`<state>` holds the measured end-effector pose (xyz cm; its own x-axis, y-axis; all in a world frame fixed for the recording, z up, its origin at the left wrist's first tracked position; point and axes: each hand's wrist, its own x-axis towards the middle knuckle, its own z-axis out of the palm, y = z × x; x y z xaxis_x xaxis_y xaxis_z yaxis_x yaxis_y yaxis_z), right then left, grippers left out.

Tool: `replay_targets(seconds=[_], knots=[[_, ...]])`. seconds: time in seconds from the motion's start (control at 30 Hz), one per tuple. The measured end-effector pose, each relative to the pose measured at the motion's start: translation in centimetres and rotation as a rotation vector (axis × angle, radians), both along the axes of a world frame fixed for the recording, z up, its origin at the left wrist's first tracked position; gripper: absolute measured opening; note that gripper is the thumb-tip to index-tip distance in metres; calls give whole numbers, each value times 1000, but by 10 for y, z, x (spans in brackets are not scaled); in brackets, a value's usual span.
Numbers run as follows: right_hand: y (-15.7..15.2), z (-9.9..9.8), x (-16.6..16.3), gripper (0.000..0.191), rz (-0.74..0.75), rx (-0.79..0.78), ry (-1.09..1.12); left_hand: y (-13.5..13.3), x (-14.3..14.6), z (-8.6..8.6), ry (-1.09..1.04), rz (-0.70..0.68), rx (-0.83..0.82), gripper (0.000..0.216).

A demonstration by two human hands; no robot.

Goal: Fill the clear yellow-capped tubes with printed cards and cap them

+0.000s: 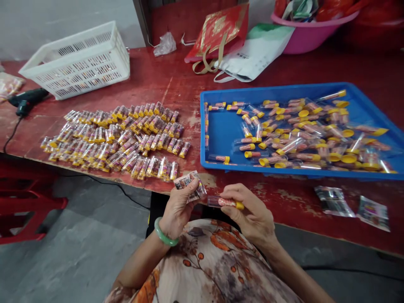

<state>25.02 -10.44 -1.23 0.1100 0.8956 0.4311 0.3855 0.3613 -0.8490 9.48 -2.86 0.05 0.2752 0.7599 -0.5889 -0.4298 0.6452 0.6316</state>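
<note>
My left hand pinches a printed plastic wrapper sleeve at the table's front edge. Beside it, my right hand grips a clear tube with a yellow cap, pinkish bits showing inside. The tube's clear end points at the sleeve; whether the two touch I cannot tell. To the right, a blue tray carries many loose tubes of the same kind, lying in all directions. Rows of tubes in printed sleeves lie on the left of the table. Two bundles of flat printed sleeves rest at the right front edge.
Behind the rows stands a white slotted basket. A dark heat gun with a cord lies at far left. Red and white bags and a pink basin are at the back. A red stool stands at lower left.
</note>
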Motion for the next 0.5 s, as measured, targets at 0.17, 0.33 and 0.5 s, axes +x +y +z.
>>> replay_targets(seconds=[0.17,0.33,0.5], knots=[[4,-2,-9,29,-103,201,-139,-4,0,0,-72,2,-14,31],[2,-3,-14,31,-190,361,-299,-4,0,-6,-98,60,-26,27],[2,-4,-15,28,-153,376,-330,-4,-1,-10,-111,70,-61,29]])
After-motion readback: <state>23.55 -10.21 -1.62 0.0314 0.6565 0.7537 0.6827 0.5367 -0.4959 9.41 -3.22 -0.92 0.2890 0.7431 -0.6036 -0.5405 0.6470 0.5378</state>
